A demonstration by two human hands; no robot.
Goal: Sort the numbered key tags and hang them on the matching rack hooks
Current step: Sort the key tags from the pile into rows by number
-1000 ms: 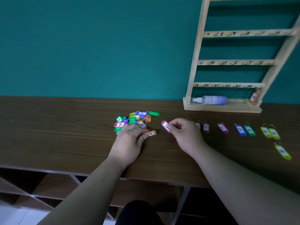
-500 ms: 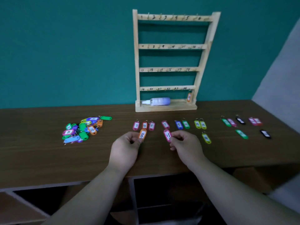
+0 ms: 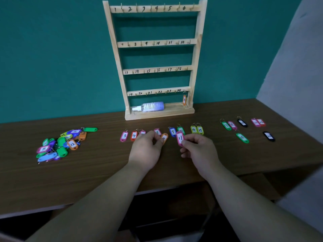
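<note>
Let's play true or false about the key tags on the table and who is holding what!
1. The right hand holds a pink tag marked 11. True.
2. The left hand holds a green tag. False: it holds an orange tag.
3. The wooden rack is full of tags. False: only one orange tag hangs there, bottom row, right end.
4. A heap of unsorted tags lies left of the hands. True.
5. A spray bottle lies on the rack's base. True.
</note>
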